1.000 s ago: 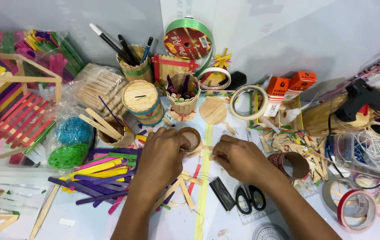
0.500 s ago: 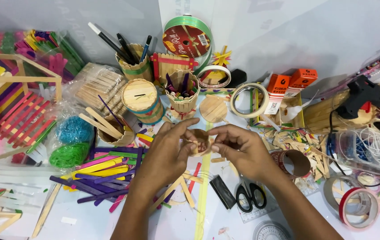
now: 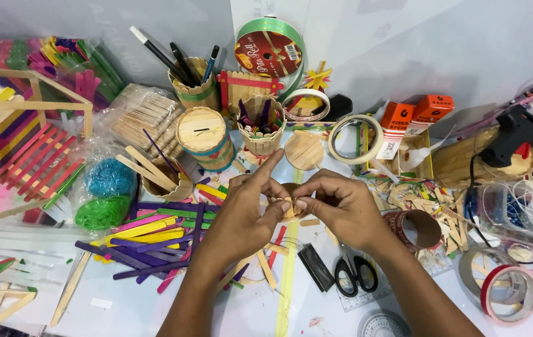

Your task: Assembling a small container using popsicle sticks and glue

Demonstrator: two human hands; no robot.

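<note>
My left hand point(image 3: 247, 215) and my right hand point(image 3: 335, 206) meet above the middle of the table. Between their fingertips they pinch a small brown cardboard ring with short wooden stick pieces point(image 3: 288, 203). The left index finger points up and away. Most of the ring is hidden behind my fingers. Under the hands lie loose coloured craft sticks point(image 3: 154, 231), and black-handled scissors point(image 3: 353, 274) lie just below my right wrist.
Stick-covered pots with pens point(image 3: 194, 87) and a round wooden-lidded pot point(image 3: 203, 134) stand behind. Tape rolls point(image 3: 357, 137), orange boxes point(image 3: 413, 115) and a black glue gun point(image 3: 519, 134) are at right. A coloured stick house point(image 3: 23, 150) and green and blue shreds point(image 3: 101, 196) lie left.
Both hands have lifted off the table, bringing the small ring up between them. The fingertips have closed in on it and the left index finger has straightened.
</note>
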